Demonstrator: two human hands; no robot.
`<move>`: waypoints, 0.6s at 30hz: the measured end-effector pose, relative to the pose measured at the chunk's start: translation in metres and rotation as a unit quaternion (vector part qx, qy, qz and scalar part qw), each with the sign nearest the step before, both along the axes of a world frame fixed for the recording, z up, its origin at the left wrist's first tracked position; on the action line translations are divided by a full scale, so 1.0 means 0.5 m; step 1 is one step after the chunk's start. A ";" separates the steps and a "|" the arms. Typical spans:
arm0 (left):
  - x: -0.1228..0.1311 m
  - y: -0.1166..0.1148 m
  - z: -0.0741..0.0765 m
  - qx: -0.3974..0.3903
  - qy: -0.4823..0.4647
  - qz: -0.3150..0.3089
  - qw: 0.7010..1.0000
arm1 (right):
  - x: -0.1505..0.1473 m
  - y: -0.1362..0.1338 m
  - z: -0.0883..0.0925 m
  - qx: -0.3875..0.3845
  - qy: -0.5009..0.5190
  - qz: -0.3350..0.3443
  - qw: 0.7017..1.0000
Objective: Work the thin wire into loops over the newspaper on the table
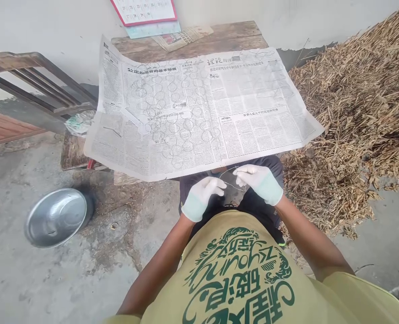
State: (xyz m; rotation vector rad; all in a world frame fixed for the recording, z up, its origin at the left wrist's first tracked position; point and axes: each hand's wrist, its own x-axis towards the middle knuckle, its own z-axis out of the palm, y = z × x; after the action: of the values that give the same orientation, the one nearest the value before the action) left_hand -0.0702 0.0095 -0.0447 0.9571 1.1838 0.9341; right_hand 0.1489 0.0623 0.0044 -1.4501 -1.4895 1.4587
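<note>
My left hand (206,193), in a white glove with a pale green cuff, is closed on one side of a thin wire loop (232,186). My right hand (256,180), gloved the same way, pinches the loop's other side. Both hands are above my lap, just off the near edge of the newspaper (260,135) that covers the table. Many thin wire rings (175,121) lie spread over the left and middle of the paper, with fainter ones at the far right. A pale strip with a rounded end (140,122) rests among the rings.
A metal basin (57,218) stands on the concrete floor at the left. Beside the table is a wooden chair (33,85) with a plastic bag (80,123) on its seat. Dry stalks (347,121) are heaped at the right. A calendar (145,10) hangs on the wall.
</note>
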 end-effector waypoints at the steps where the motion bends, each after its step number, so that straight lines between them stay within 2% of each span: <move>1: -0.002 -0.002 0.001 -0.006 0.006 0.005 1.000 | 0.005 0.010 0.007 0.011 -0.009 -0.001 1.000; 4: -0.008 -0.011 0.007 -0.033 0.048 0.019 0.998 | 0.026 0.058 0.035 0.045 -0.029 -0.007 0.999; 7: -0.014 -0.023 0.012 -0.044 0.078 0.004 0.996 | 0.048 0.132 0.076 0.090 -0.040 -0.024 0.995; 9: -0.017 -0.035 0.013 -0.051 0.097 -0.014 0.994 | 0.057 0.193 0.103 0.115 -0.058 -0.047 0.991; 13: -0.022 -0.057 0.010 -0.077 0.136 -0.028 0.987 | 0.062 0.331 0.138 0.153 -0.141 -0.051 0.977; 18: -0.033 -0.068 -0.003 -0.102 0.193 -0.037 0.975 | 0.047 0.482 0.160 0.174 -0.269 -0.011 0.947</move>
State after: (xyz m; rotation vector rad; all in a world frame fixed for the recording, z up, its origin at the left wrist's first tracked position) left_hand -0.0869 -0.0246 -0.0462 1.0347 1.5270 0.5657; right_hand 0.1722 0.3032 0.0845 -1.7008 -1.9245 0.7494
